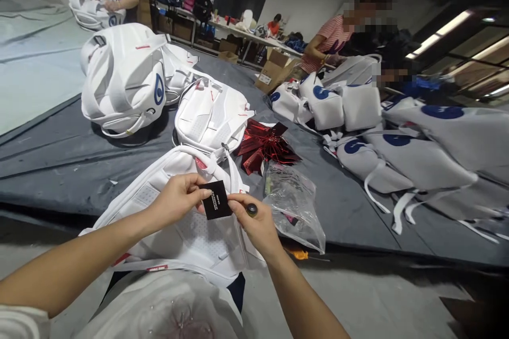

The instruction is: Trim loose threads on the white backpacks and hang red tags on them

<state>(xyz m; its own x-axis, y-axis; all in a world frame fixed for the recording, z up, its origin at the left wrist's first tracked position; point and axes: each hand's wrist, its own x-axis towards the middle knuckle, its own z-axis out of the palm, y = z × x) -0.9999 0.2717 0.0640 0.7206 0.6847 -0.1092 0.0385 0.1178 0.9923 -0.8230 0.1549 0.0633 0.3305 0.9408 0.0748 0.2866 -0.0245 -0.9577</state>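
A small black card [217, 200] with lines of white print is pinched by its left edge in my left hand [183, 196]. My right hand [254, 221] is closed around a dark, round-ended handle [252, 210], its thumb and finger at the card's right edge; the rest of that tool is hidden in the fist. Below both hands a white backpack [159, 183] leans over the table edge against my body, its padded back and straps facing up. Just beyond it lies a heap of shiny red-and-black tags [265, 145]. A clear plastic bag [296, 201] rests right of my right hand.
More white backpacks stand ahead, one upright [123, 74] and one lying flat [212, 114]. Several grey-white backpacks [421, 153] with blue patches line the right side. Across the dark-covered table [43, 169], people handle bags. An orange object [299, 254] sits at the near edge.
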